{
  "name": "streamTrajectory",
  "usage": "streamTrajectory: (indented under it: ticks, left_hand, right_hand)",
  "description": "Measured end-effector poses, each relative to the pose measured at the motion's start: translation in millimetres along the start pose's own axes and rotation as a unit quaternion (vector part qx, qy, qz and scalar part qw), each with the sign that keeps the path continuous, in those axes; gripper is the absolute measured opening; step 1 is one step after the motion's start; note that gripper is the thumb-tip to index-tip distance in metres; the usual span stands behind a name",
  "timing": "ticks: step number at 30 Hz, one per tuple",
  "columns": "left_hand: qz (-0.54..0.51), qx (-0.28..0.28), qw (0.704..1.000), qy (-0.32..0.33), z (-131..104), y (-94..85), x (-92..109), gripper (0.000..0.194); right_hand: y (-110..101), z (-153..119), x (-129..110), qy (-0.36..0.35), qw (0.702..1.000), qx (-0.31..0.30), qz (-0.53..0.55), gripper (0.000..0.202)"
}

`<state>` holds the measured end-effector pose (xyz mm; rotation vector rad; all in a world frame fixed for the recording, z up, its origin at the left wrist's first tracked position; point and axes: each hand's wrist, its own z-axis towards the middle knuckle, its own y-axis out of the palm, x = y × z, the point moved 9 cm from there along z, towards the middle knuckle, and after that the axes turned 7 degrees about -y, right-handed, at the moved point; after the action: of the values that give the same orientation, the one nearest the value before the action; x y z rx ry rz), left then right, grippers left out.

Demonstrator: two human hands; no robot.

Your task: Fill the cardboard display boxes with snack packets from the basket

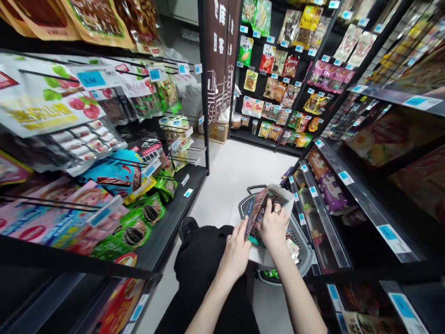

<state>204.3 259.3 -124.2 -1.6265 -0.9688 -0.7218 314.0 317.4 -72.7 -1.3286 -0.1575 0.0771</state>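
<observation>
Fingers of the left hand pinch the box by its near edge; right hand dips inside, can't tell its grip

Snack shop. Black metal shelving edged with blue-and-white rectangular price tags, colourful plastic snack packets hung in rows, grey plastic shopping basket.

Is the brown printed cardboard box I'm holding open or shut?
Open: the brown printed cardboard box shows its pale inner wall, and the right hand reaches inside.
</observation>
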Motion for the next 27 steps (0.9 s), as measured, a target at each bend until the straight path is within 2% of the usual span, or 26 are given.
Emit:
streamTrajectory:
  ticks: [2,6,10,12,14,18,22,24,27]
  left_hand:
    - [-0.011,-0.002,1.000,-0.007,-2,0.1,-1,0.071]
    - [-0.037,0.000,0.999,0.031,-11,-8.7,-1,0.070]
    - [-0.107,-0.016,0.993,0.036,-18,-19.2,-7,0.070]
    - [-0.130,-0.020,0.991,0.035,-19,-21.7,-8,0.070]
    - [-0.128,-0.015,0.991,0.041,-20,-22.7,-8,0.071]
    - [-0.069,0.002,0.996,0.057,-23,-19.2,-6,0.070]
    - [0.007,0.024,0.997,0.072,-25,-16.5,-3,0.068]
    - [0.021,0.025,0.997,0.070,-26,-16.0,-3,0.067]
    - [0.035,0.012,0.997,0.061,-28,-14.1,-2,0.068]
  right_hand:
    - [-2,3,0,-0.001,1.000,-0.007,0.010,0.067]
    - [-25,-7,-11,-0.029,1.000,0.006,0.005,0.025]
    - [-66,-28,-25,-0.058,0.994,0.074,-0.047,0.030]
    - [-78,-34,-31,-0.074,0.991,0.098,-0.052,0.035]
    - [-76,-34,-37,-0.090,0.991,0.085,-0.057,0.044]
    - [-52,-27,-39,-0.082,0.993,0.020,-0.087,0.057]
    - [-41,-23,-43,-0.118,0.990,0.022,-0.076,0.069]
    - [-37,-22,-40,-0.130,0.989,0.016,-0.063,0.068]
    - [-27,-20,-31,-0.121,0.992,-0.007,-0.046,0.053]
